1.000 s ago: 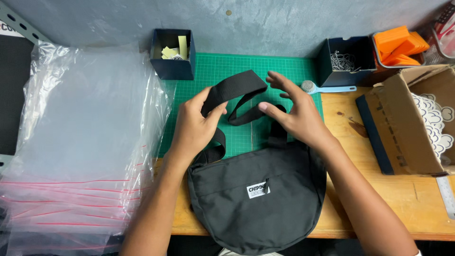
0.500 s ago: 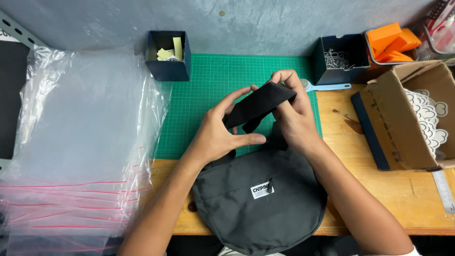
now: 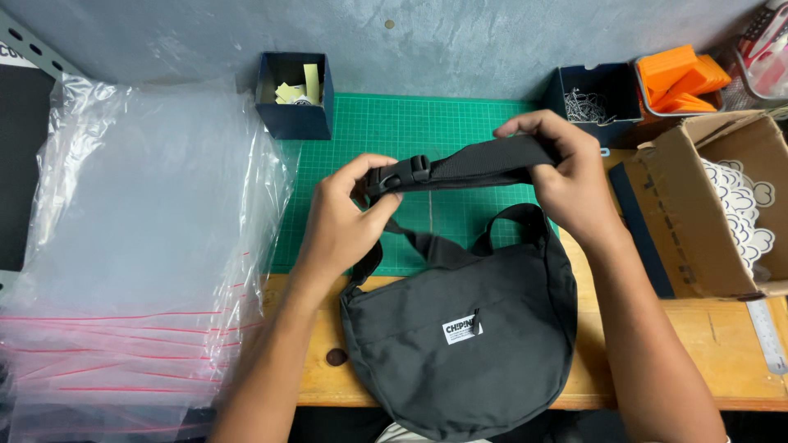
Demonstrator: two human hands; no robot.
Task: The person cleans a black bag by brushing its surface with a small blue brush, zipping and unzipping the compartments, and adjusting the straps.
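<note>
A black fabric sling bag (image 3: 460, 344) with a small white label lies on the wooden bench, its bottom hanging over the front edge. Its wide black strap (image 3: 484, 164) is stretched level above the green cutting mat (image 3: 361, 131). My left hand (image 3: 345, 217) pinches the strap at its black plastic buckle (image 3: 398, 174). My right hand (image 3: 570, 180) grips the strap's other end, folded over my fingers. A loop of strap (image 3: 513, 221) stands up from the bag between my hands.
A pile of clear plastic bags with red seal lines (image 3: 131, 246) fills the left. Two dark blue boxes (image 3: 294, 94) (image 3: 595, 102) stand at the mat's back corners. An orange tray (image 3: 681, 78), a cardboard box of white cloud-shaped stickers (image 3: 722, 205) and a steel ruler (image 3: 771, 332) are at right.
My hands have moved apart, pulling the folded strap out straight. The buckle has come into view at my left hand. The right hand went right and up.
</note>
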